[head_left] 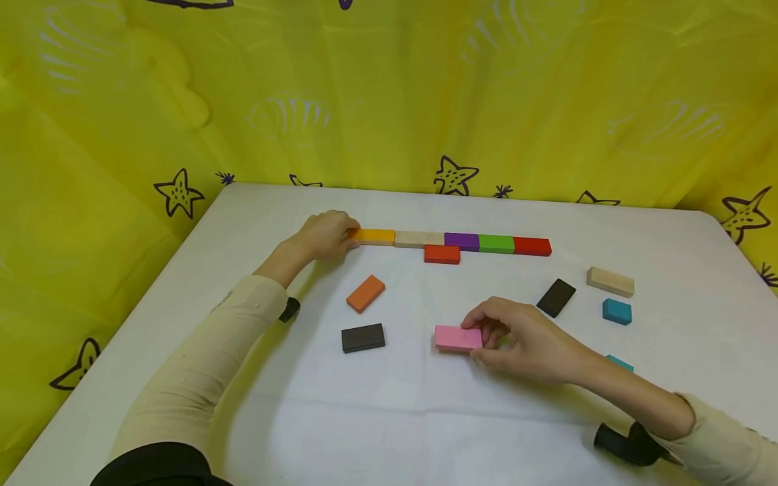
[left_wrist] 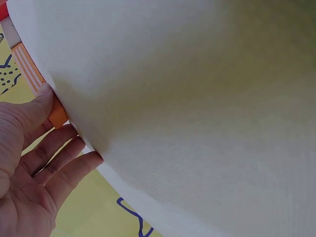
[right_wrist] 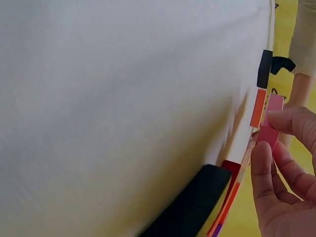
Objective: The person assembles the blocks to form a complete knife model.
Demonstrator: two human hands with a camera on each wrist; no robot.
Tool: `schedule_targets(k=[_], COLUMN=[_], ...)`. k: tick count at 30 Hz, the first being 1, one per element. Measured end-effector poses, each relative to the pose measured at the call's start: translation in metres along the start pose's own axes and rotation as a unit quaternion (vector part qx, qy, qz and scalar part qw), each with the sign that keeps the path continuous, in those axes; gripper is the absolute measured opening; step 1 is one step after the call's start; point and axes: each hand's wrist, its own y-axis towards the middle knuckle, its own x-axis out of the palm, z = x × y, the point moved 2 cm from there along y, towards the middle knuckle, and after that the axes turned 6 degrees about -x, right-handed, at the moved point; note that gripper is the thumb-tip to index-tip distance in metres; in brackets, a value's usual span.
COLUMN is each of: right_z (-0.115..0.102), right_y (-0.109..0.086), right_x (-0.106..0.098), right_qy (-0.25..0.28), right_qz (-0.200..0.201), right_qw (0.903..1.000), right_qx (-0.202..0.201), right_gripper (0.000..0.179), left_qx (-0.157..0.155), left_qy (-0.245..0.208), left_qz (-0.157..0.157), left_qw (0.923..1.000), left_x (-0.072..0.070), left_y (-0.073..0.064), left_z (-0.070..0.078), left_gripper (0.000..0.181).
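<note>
A row of blocks lies across the back of the table: a yellow-orange block (head_left: pixel 378 236), then a natural wood block (head_left: pixel 419 239), a purple block (head_left: pixel 461 241), a green block (head_left: pixel 496 244) and a red block (head_left: pixel 533 247). My left hand (head_left: pixel 328 235) pinches the yellow-orange block at its left end, thumb and finger on opposite sides in the left wrist view. Nearer the front, my right hand (head_left: pixel 525 341) holds a pink block (head_left: pixel 454 339) by its right end between thumb and fingers. Against the row's front edge sits a red-orange block (head_left: pixel 442 254).
On the left lie an orange block (head_left: pixel 366 293) and a dark block (head_left: pixel 363 338). To the right are another dark block (head_left: pixel 556 298), a wood block (head_left: pixel 610 281) and a blue block (head_left: pixel 616 312). The right forearm partly hides another blue block (head_left: pixel 621 363).
</note>
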Motion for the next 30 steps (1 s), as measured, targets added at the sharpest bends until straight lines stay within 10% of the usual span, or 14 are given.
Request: schedule_targets(k=[30], right_z=[0.027], right_y=[0.023], right_x=[-0.048], right_qy=[-0.060], right_qz=[0.051], right_qw=[0.9965], right_qx=[0.027], right_gripper=[0.036], left_qx=[-0.001], left_qy=[-0.010], left_qz=[0.001], left_qw=[0.9999], left_x=[0.001], left_y=[0.000], left_z=[-0.001], left_gripper=[0.033])
